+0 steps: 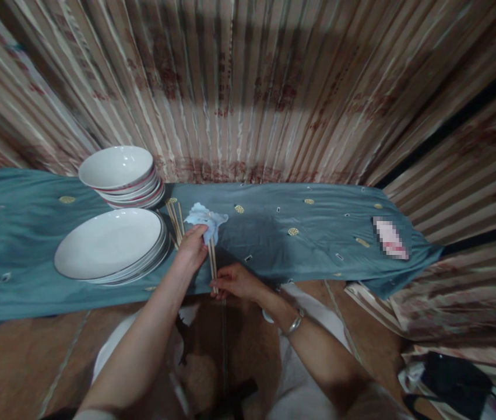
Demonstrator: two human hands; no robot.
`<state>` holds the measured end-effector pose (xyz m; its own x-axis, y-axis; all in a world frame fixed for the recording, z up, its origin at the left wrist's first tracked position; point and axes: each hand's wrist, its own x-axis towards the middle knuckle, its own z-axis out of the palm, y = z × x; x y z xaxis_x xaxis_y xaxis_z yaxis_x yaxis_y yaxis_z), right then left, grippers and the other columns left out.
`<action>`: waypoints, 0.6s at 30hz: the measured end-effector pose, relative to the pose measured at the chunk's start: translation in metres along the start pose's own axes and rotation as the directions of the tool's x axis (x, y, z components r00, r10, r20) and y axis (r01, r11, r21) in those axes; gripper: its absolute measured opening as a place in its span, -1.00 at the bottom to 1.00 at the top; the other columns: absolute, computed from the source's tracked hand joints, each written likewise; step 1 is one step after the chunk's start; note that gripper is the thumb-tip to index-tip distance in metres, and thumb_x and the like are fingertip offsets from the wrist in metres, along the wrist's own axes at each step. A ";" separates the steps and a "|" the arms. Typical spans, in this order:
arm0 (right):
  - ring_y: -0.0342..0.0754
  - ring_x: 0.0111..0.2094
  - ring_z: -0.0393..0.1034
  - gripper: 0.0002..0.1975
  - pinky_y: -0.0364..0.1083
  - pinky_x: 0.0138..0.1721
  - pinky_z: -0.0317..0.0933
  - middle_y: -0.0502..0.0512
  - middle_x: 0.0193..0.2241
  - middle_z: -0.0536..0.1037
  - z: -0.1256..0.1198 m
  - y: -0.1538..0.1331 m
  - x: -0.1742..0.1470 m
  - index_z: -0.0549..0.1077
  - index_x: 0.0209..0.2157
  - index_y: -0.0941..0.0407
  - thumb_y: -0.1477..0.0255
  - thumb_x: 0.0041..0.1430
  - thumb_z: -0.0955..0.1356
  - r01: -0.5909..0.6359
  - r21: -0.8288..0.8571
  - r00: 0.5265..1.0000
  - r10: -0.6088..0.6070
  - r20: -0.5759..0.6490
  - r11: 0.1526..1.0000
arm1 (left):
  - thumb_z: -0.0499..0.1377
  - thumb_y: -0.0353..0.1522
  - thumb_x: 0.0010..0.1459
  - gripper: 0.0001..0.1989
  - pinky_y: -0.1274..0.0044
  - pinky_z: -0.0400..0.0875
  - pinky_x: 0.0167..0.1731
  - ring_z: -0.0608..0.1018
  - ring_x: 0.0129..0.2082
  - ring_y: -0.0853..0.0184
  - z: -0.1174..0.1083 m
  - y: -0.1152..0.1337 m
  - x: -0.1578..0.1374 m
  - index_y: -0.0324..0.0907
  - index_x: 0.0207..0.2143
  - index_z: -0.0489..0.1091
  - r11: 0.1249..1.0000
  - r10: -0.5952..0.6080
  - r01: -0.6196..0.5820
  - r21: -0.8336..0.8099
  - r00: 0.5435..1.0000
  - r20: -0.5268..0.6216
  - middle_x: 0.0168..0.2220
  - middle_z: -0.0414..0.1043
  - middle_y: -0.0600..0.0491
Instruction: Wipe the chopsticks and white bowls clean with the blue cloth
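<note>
My left hand is closed on a light blue cloth, which is bunched around the upper part of a pair of chopsticks. Lower down, the fingers of my right hand pinch the near ends of the same chopsticks. The pair slants over the front edge of the table. Just left of the cloth, several loose chopsticks lie on the tablecloth, their lower ends partly hidden by my left hand. Beside them is a stack of white plates, and behind that a stack of white bowls.
A teal patterned tablecloth covers the long table. At its right end lies a blurred-out pink and white item. Pleated curtains hang behind. A dark bag-like item sits low on the right, over a tiled floor.
</note>
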<state>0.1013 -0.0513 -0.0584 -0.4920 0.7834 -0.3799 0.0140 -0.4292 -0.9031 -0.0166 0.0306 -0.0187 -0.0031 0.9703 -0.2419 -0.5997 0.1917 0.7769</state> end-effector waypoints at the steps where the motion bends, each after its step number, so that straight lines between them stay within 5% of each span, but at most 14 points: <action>1: -0.21 -0.60 0.36 -0.58 -0.19 -0.49 0.23 -0.05 -0.62 0.51 0.000 -0.001 0.000 0.40 -0.58 0.16 0.08 -0.22 0.48 0.001 -0.001 1.000 -0.001 -0.004 1.000 | 0.30 -0.47 -0.31 -0.82 0.53 0.44 -0.35 0.53 -0.49 0.35 0.000 0.000 -0.001 -0.22 -0.66 0.31 1.000 -0.004 0.004 0.000 1.000 0.001 -0.64 0.38 0.13; 18: -0.22 -0.61 0.34 -0.59 -0.21 -0.53 0.22 -0.04 -0.61 0.51 -0.020 -0.020 -0.001 0.43 -0.56 0.15 0.08 -0.22 0.47 0.131 -0.002 0.976 -0.129 -0.173 0.991 | 0.29 -0.40 -0.25 -0.86 0.61 0.19 -0.66 0.33 -0.72 0.47 0.002 -0.022 -0.018 -0.22 -0.64 0.36 0.986 -0.123 0.113 0.126 0.990 0.075 -0.71 0.33 0.17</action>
<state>0.1188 -0.0341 -0.0439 -0.3311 0.8983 -0.2887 -0.0492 -0.3220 -0.9454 -0.0019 0.0092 -0.0310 0.1310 0.9475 -0.2916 -0.4903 0.3175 0.8116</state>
